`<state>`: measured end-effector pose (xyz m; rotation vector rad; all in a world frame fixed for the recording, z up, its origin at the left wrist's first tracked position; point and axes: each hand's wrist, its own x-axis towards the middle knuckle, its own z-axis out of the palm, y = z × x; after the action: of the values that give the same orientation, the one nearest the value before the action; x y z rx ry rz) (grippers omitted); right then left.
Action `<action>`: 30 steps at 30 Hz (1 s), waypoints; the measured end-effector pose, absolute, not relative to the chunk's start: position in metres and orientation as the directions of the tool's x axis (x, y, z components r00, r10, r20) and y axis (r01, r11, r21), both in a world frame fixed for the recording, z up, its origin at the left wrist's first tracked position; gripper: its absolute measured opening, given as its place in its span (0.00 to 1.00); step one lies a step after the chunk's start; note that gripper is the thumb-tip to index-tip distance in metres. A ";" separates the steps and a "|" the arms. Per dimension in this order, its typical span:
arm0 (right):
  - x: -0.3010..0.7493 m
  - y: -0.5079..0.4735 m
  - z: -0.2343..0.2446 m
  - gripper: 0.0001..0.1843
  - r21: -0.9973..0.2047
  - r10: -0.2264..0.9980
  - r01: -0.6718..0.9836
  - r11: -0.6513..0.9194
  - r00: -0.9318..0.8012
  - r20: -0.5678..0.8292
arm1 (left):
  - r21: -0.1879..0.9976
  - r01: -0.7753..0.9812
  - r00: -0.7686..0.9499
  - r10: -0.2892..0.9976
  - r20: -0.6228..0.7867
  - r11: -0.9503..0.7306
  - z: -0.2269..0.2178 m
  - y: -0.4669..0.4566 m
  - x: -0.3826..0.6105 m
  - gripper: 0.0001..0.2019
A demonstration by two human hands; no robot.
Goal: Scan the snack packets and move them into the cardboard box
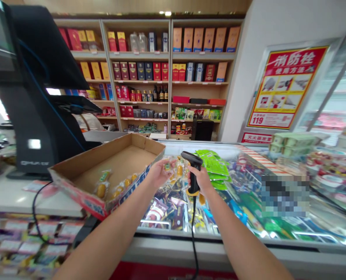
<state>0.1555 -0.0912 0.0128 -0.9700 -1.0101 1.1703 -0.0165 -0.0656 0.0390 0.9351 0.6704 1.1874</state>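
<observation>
Right hand (200,181): closed round black barcode scanner (192,171)
Left hand (158,174): pinching small clear snack packet (169,166), just beside scanner, above chest freezer (175,233)
Packet: likely light, soft, slippery; take by sealed edge

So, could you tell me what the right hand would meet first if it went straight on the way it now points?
Most likely the clear snack packet in the left hand, just ahead of the right hand and its black barcode scanner, though depth is hard to judge here.
</observation>
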 end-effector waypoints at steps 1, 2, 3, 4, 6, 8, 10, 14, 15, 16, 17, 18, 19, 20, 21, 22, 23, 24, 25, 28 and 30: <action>0.156 -0.092 0.013 0.16 -0.956 0.989 -0.259 0.140 0.090 0.120 | 0.876 -0.481 0.198 0.978 0.071 0.034 0.030 -0.057 -0.013 0.13; 0.156 -0.093 0.014 0.16 -0.953 0.989 -0.266 0.145 0.070 0.132 | 0.877 -0.478 0.131 0.985 0.113 -0.036 0.022 -0.049 -0.010 0.17; 0.156 -0.094 0.015 0.17 -0.952 0.989 -0.269 0.148 0.038 0.143 | 0.881 -0.461 0.074 0.985 0.156 -0.105 0.014 -0.042 -0.010 0.21; 0.156 -0.096 0.015 0.17 -0.952 0.988 -0.268 0.146 -0.001 0.151 | 0.885 -0.433 0.029 0.979 0.201 -0.169 0.008 -0.037 -0.011 0.24; 0.155 -0.099 0.017 0.17 -0.959 0.985 -0.255 0.126 -0.083 0.152 | 0.892 -0.364 -0.033 0.961 0.275 -0.267 0.000 -0.031 -0.016 0.27; 0.154 -0.103 0.019 0.16 -0.971 0.980 -0.219 0.098 -0.152 0.133 | 0.896 -0.309 -0.062 0.947 0.316 -0.319 -0.003 -0.029 -0.022 0.26; 0.152 -0.106 0.019 0.16 -0.981 0.973 -0.174 0.083 -0.199 0.118 | 0.897 -0.278 -0.066 0.939 0.339 -0.343 -0.003 -0.030 -0.026 0.26; 0.149 -0.109 0.018 0.15 -0.986 0.963 -0.131 0.101 -0.235 0.130 | 0.900 -0.252 -0.018 0.932 0.362 -0.355 0.000 -0.034 -0.027 0.25; 0.149 -0.109 0.017 0.15 -0.985 0.965 -0.137 0.106 -0.227 0.135 | 0.900 -0.258 -0.009 0.932 0.362 -0.352 0.000 -0.035 -0.026 0.26; 0.149 -0.109 0.017 0.15 -0.983 0.967 -0.145 0.110 -0.215 0.140 | 0.899 -0.266 -0.004 0.933 0.360 -0.348 -0.001 -0.035 -0.025 0.27; 0.149 -0.109 0.016 0.15 -0.982 0.968 -0.151 0.115 -0.203 0.145 | 0.899 -0.274 0.000 0.934 0.356 -0.343 -0.002 -0.035 -0.024 0.28; 0.150 -0.108 0.016 0.15 -0.981 0.969 -0.153 0.121 -0.195 0.150 | 0.898 -0.280 0.001 0.936 0.352 -0.338 -0.003 -0.034 -0.024 0.29; 0.150 -0.108 0.015 0.16 -0.981 0.969 -0.148 0.124 -0.194 0.152 | 0.899 -0.283 0.001 0.937 0.349 -0.334 -0.004 -0.034 -0.023 0.30; 0.150 -0.108 0.015 0.16 -0.982 0.969 -0.140 0.125 -0.197 0.151 | 0.899 -0.284 0.000 0.938 0.348 -0.333 -0.005 -0.033 -0.023 0.30; 0.150 -0.108 0.015 0.16 -0.984 0.969 -0.133 0.122 -0.201 0.147 | 0.900 -0.282 0.000 0.938 0.348 -0.334 -0.006 -0.033 -0.023 0.29; 0.150 -0.108 0.015 0.16 -0.985 0.969 -0.127 0.116 -0.205 0.140 | 0.899 -0.279 -0.003 0.937 0.350 -0.337 -0.006 -0.033 -0.023 0.29; 0.150 -0.108 0.016 0.16 -0.986 0.969 -0.125 0.110 -0.207 0.134 | 0.899 -0.274 -0.007 0.935 0.354 -0.342 -0.006 -0.033 -0.023 0.28; 0.150 -0.108 0.016 0.16 -0.987 0.970 -0.123 0.104 -0.207 0.128 | 0.898 -0.269 -0.010 0.934 0.358 -0.347 -0.006 -0.033 -0.023 0.28; 0.150 -0.109 0.016 0.16 -0.988 0.971 -0.122 0.099 -0.207 0.123 | 0.899 -0.264 -0.009 0.933 0.361 -0.350 -0.006 -0.033 -0.023 0.27; 0.149 -0.110 0.018 0.16 -0.990 0.972 -0.111 0.089 -0.209 0.111 | 0.902 -0.250 0.001 0.931 0.364 -0.352 -0.005 -0.034 -0.024 0.26; 0.149 -0.110 0.018 0.16 -0.991 0.974 -0.107 0.085 -0.203 0.105 | 0.905 -0.239 0.004 0.932 0.363 -0.351 -0.004 -0.034 -0.024 0.27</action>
<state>0.1489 -0.1098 0.0182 -0.9599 -1.3299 1.3318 -0.0236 -0.0344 -0.0043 1.3056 0.7980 1.5366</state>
